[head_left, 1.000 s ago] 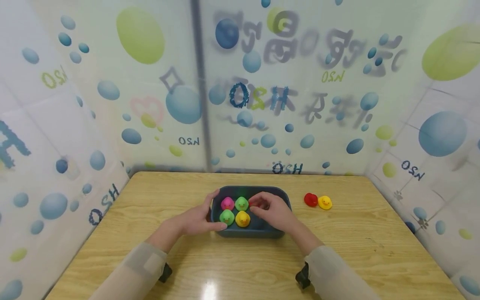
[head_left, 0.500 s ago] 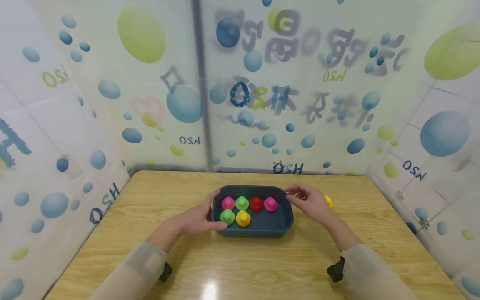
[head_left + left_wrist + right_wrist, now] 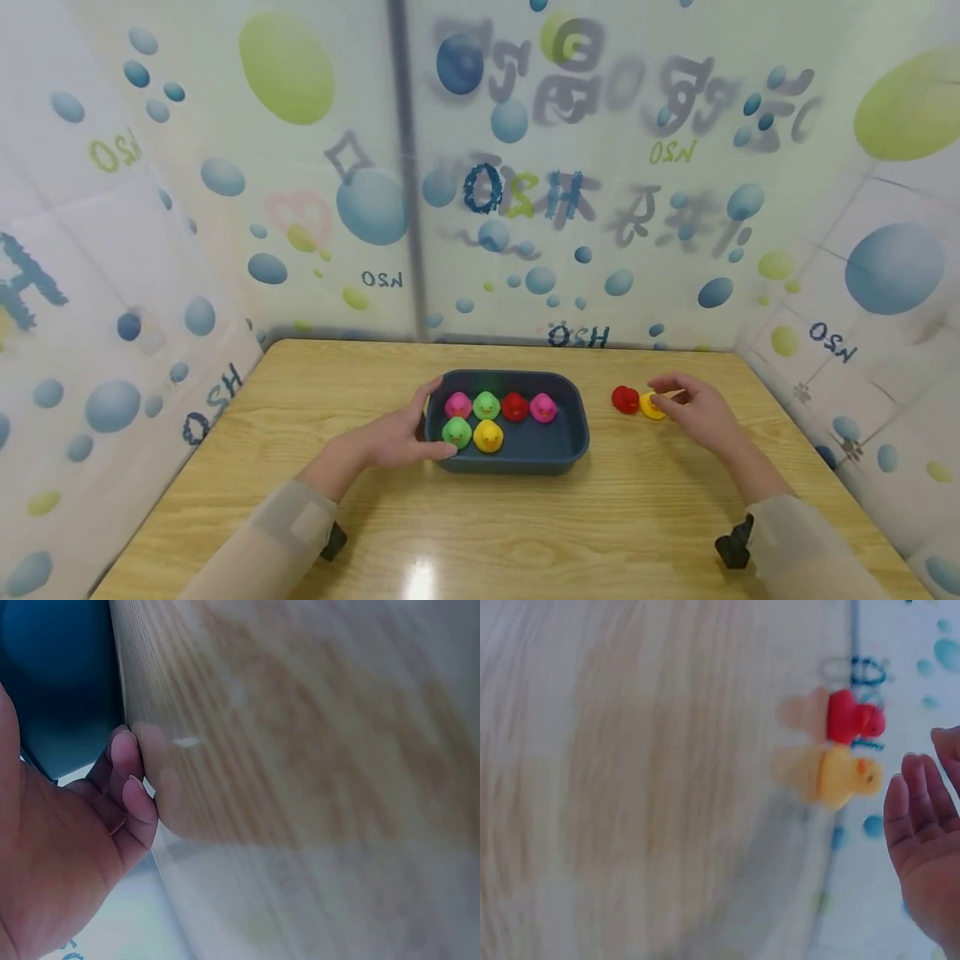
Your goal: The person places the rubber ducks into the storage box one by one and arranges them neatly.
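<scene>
My left hand grips the left end of a dark blue rectangular box, its thumb at the front rim. Curled fingertips show beside the box wall in the left wrist view. Inside the box sit several small rubber ducks: a pink one, a green one, a red one and another pink one at the back; a green one and a yellow one in front. Over a yellow duck outside the box hovers my right hand, fingers loosely bent, apart from it.
A red duck stands right beside the yellow one on the wooden table. White sheeting with blue and green spots surrounds the table at the back and both sides.
My right hand has left the box, where a red and a pink duck now show, and moved right to the yellow duck. My left hand stays on the box.
</scene>
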`<state>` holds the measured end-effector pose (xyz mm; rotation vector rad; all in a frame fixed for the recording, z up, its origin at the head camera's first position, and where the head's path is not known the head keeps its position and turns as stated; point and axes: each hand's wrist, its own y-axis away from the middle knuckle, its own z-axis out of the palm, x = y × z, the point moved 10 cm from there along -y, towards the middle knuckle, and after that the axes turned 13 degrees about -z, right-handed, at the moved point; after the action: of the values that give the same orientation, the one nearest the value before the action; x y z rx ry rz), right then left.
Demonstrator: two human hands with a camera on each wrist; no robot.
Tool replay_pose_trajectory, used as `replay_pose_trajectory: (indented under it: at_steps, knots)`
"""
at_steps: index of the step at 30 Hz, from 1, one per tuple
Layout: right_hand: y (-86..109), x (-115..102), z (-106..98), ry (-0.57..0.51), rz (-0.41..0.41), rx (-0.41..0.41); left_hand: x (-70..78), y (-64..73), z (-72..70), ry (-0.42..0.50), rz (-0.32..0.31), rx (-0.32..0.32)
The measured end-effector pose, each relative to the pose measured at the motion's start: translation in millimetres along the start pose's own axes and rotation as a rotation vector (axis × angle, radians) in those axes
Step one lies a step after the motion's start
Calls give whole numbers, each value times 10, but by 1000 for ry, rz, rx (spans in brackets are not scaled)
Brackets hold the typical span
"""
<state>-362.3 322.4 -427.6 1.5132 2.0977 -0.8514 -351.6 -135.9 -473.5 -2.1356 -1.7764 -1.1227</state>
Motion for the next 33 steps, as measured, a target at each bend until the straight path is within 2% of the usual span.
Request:
replay_pose_trajectory:
  at_steps: [9, 16, 22, 33]
  knots:
    - [46, 279, 80, -32, 68, -123, -24, -28, 22, 12, -1, -4]
    - [29, 401, 132, -25, 108, -146, -12, -34, 17, -2, -1, 2]
    - [5, 452, 127, 0, 142, -159, 8, -24, 5, 0, 7, 1]
    - [76, 443, 159, -19, 136, -210, -5, -14, 15, -13, 5, -3]
